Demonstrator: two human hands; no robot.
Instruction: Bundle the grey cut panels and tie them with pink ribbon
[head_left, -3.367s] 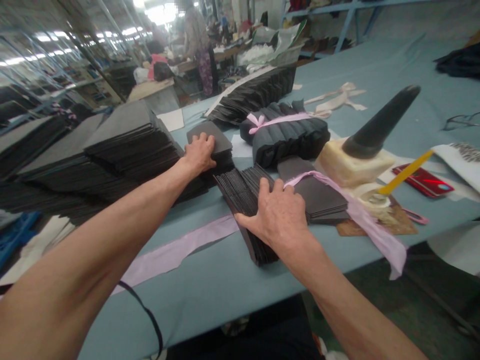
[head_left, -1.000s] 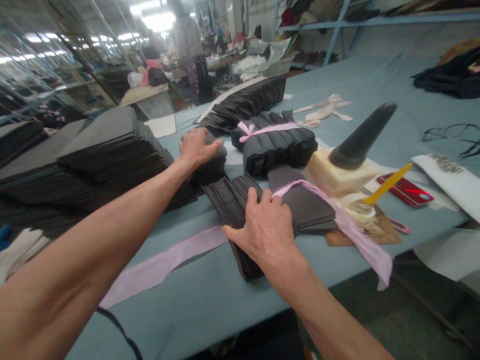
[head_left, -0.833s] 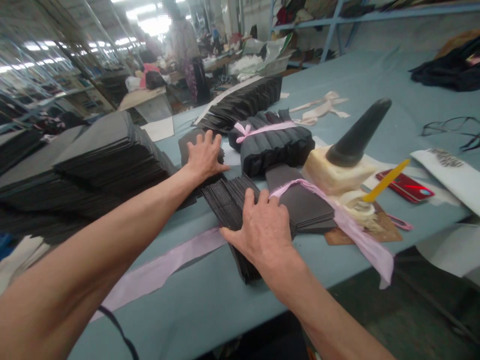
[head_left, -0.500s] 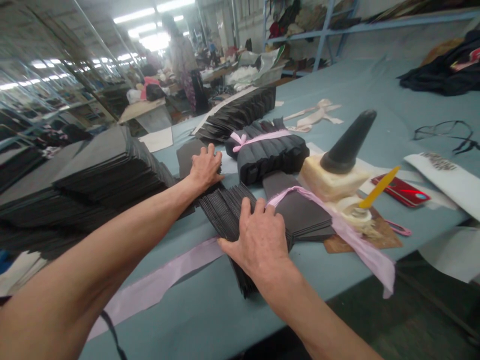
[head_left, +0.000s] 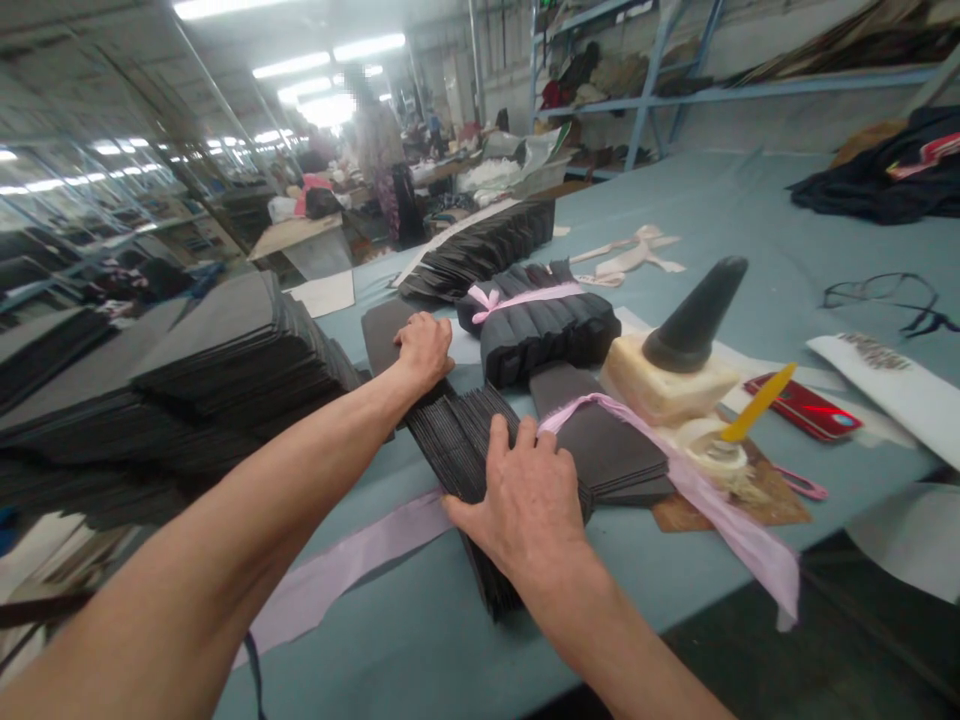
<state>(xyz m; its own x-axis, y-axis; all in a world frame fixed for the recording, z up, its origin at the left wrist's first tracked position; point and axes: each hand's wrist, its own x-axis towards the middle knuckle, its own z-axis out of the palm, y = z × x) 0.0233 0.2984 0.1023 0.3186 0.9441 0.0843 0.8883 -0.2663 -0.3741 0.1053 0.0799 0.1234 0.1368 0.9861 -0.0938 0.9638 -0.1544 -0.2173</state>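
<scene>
A row of thin dark grey pieces [head_left: 450, 430], packed on edge, lies on the table in front of me. My left hand [head_left: 425, 350] is at its far end, fingers bent down over dark pieces; the fingertips are partly hidden. Across the near part rests my right hand [head_left: 532, 490], its fingers stretched and thumb apart at the left side. A pink cloth strip [head_left: 352, 560] runs out leftward from beneath the row. Another stretch of pink strip [head_left: 697, 490] trails from by my right fingers over flat dark pieces [head_left: 600, 430] and past the table edge.
Tall dark stacks [head_left: 217, 340] stand at left. A bundle tied with pink strip [head_left: 547, 325] sits beyond my hands. To the right are a black cone on a pale block [head_left: 667, 375], a yellow-handled tool [head_left: 757, 405], a red phone [head_left: 806, 405] and glasses [head_left: 881, 290]. A person [head_left: 386, 160] stands far back.
The view has tilted up slightly, so everything sits a little lower. My left fingers look more bent and closer together. My right hand stays on the row.
</scene>
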